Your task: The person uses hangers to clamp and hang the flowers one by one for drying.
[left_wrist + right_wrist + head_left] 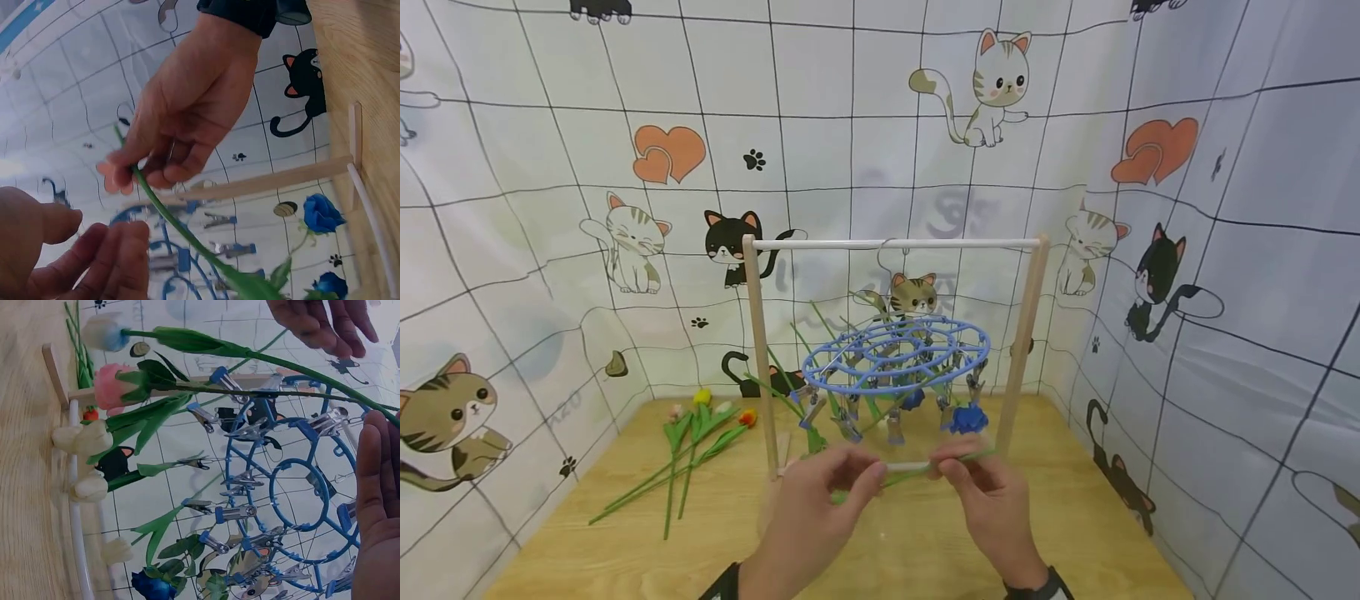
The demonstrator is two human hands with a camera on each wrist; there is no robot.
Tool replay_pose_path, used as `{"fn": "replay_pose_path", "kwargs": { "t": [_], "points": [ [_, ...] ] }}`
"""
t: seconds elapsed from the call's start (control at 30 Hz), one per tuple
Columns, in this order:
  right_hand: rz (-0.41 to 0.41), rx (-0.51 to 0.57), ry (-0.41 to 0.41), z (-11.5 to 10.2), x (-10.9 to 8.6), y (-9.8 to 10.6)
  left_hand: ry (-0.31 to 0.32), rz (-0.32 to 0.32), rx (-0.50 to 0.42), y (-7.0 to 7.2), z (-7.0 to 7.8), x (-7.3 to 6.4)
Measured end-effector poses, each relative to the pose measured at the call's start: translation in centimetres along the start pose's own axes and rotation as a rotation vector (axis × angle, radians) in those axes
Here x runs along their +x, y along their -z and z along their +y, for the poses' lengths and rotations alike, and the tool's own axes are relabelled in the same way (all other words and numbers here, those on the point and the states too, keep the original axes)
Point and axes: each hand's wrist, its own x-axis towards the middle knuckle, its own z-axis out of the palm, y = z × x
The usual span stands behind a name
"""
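Two bare hands come nearest the camera: the right hand [992, 508] pinches the green stem of a tulip [103, 332] between thumb and fingers, while the left hand [816, 508], just beside that stem, has loosely bent fingers and grips nothing. That tulip is white tinged with blue, held in front of the wooden stand [758, 350], its head pointing toward the person's left. A blue round hanger [868, 392] with clips hangs from the stand's white bar [820, 245]; blue roses [968, 418] and white tulips [90, 487] dangle heads down beneath it. Loose tulips [681, 429] lie on the table [880, 571] at left, and a cat-patterned curtain [820, 150] covers the back.
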Motion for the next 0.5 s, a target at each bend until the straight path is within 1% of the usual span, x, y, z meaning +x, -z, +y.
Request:
{"fn": "replay_pose_path", "kwargs": {
  "t": [0.03,0.07,0.1,0.13,0.2,0.3,0.37,0.43,0.5],
  "points": [
    [0.017,-0.032,-0.032,0.0,0.0,0.3,-0.080,0.011,0.044,-0.6,0.2,0.4],
    [0.032,-0.061,-0.059,0.0,0.1,0.6,-0.137,0.012,0.071,-1.3,0.4,0.8],
    [0.050,-0.094,-0.091,-0.1,0.1,0.9,-0.176,0.007,0.096,-1.9,0.6,1.1],
    [0.067,-0.129,-0.118,-0.3,0.2,1.0,-0.201,0.002,0.122,-2.5,0.8,1.5],
    [0.102,-0.192,-0.171,-0.7,0.5,1.2,-0.216,-0.018,0.172,-3.6,1.2,2.2],
    [0.149,-0.270,-0.214,-1.5,1.1,1.2,-0.202,-0.046,0.253,-5.1,1.5,3.2],
    [0.177,-0.299,-0.221,-1.9,1.5,1.2,-0.173,-0.062,0.308,-5.9,1.6,3.9],
    [0.198,-0.315,-0.214,-2.2,1.9,1.3,-0.127,-0.082,0.347,-6.5,1.7,4.5],
    [0.214,-0.317,-0.202,-2.3,2.2,1.4,-0.067,-0.109,0.374,-6.9,1.6,5.0]
  ]
}}
